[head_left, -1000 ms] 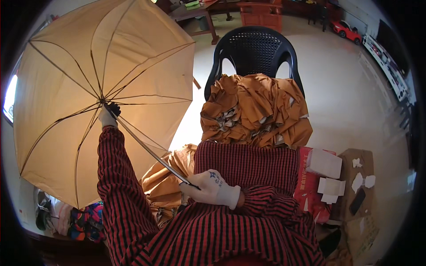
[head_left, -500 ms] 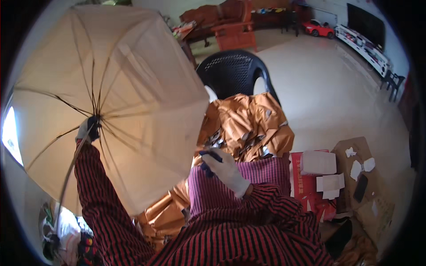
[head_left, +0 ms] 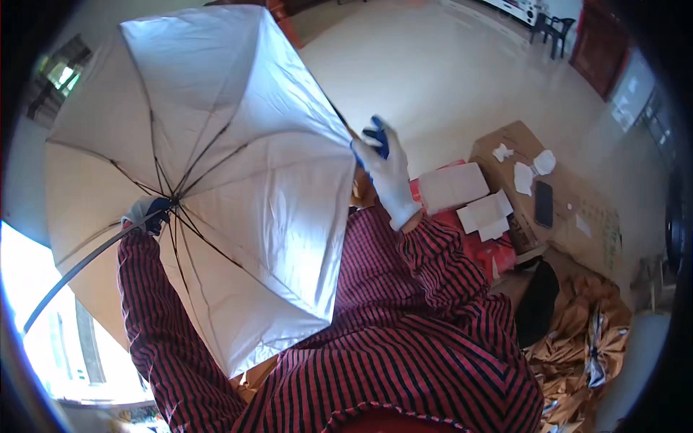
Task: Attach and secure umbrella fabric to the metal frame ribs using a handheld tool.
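An opened umbrella [head_left: 289,216] with a silvery-white inner lining and thin dark ribs fills the left and middle of the view. My left hand [head_left: 148,213], in a white glove with dark blue palm coating, is closed around its shaft [head_left: 72,273] just beside the hub where the ribs meet. The shaft runs from there toward the lower left. By the right-hand corner of the canopy is my right hand [head_left: 386,162], gloved the same way and raised with fingers partly curled and apart. Whether it touches the canopy edge I cannot tell.
On the right lies a flattened cardboard sheet [head_left: 498,148] with a dark phone [head_left: 543,204] and white scraps [head_left: 523,178]. Nearer me are a red box [head_left: 491,252] and white packets [head_left: 455,187]. Crumpled orange-brown umbrellas [head_left: 577,346] pile at lower right. A small dark chair [head_left: 559,32] stands far off.
My view has turned toward the right. The umbrella has tilted and its lining looks brighter. My right hand has risen from my lap to the canopy's right edge; my left keeps its grip.
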`<state>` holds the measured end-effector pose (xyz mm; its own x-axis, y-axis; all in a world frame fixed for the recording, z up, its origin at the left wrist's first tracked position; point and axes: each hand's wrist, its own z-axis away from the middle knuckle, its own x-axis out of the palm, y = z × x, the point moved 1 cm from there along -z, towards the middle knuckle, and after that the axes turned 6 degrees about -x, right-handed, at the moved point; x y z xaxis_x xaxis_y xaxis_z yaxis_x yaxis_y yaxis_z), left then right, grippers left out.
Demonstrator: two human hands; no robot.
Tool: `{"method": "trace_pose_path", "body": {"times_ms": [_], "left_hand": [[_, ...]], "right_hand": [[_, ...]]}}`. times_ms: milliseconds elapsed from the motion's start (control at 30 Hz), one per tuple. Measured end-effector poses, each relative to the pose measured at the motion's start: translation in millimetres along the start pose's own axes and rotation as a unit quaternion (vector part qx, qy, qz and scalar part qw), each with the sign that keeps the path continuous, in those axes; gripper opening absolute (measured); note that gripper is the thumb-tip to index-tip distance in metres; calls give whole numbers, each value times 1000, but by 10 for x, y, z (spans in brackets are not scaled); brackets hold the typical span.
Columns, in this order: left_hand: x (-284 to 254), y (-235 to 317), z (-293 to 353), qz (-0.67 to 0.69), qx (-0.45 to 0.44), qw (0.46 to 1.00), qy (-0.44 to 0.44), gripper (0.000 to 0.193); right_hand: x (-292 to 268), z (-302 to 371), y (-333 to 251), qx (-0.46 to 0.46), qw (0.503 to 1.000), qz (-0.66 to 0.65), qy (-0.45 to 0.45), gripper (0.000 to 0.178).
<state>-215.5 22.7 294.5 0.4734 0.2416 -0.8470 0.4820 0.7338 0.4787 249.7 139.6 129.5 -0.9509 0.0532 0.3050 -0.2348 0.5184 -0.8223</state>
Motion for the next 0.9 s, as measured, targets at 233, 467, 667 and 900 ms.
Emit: {"method": "trace_pose_path", "body": {"times_ms": [233, 467, 667, 900], "left_hand": [[519, 543, 226, -27, -20, 998, -52, 26], [1802, 296, -188, 310, -17, 872, -378, 41], [3090, 127, 836, 526, 65, 827, -186, 47], [4192, 657, 2485, -16, 681, 719, -140, 71]], "right_hand": [[-1079, 1172, 90, 84, 986, 110, -98, 18], [-1802, 1670, 284, 122, 958, 261, 0, 22], [-1697, 1806, 581, 95, 980, 133, 113, 24], [-1621, 1661, 571, 146, 975, 69, 150, 18]]}}
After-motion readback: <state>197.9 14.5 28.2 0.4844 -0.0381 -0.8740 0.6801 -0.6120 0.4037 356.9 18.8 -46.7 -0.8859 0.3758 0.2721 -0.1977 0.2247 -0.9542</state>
